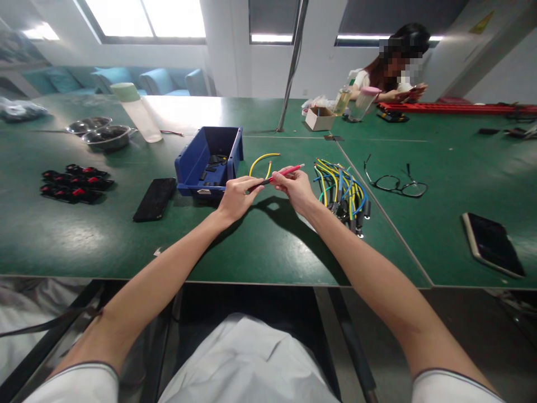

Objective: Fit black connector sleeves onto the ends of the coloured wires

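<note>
My left hand (238, 197) pinches the black part of a short red wire (289, 170) just above the green table (260, 246). The red part sits between the fingers of my right hand (297, 187), and its pale tip points up and to the right. Just left of my left hand stands a blue bin (191, 168) with small black pieces (216, 161) inside. Yellow wires (263, 157) lie behind my hands. To the right of my right hand is a bundle of yellow, blue and green wires (342, 187) with black sleeves and metal ends.
A black phone (155, 199) and black-and-red parts (75, 183) lie left. Farther back are metal bowls (107, 137), a bottle (140, 115), a small box (319, 118) and a pole (290, 73). Glasses (396, 183) and another phone (494, 244) lie right. A person (396, 67) sits across the table.
</note>
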The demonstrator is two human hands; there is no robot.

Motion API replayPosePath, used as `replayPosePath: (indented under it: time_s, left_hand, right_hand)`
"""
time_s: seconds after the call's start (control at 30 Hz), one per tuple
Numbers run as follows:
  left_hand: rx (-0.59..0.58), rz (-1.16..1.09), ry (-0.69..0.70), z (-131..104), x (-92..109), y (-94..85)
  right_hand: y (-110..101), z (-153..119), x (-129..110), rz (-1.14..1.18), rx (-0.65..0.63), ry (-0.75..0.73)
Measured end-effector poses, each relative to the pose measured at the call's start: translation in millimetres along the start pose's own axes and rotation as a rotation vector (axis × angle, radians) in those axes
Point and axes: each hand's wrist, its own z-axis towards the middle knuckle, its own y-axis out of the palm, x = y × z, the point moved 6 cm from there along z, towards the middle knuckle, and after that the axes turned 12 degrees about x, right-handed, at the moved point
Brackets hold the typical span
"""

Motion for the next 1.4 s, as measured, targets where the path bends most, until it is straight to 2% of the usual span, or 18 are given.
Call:
replayPosePath:
  time_s: [0.4,1.4]
  left_hand:
    - [-0.009,-0.003,-0.004,-0.4,-2.5,2.0]
    - [-0.019,-0.059,0.004,1.8,-2.2,1.9]
  right_hand:
    - [-0.9,-0.8,-0.9,-0.068,0.013,-0.012]
    - [-0.4,1.8,7.0,-0.034,-0.016,0.025]
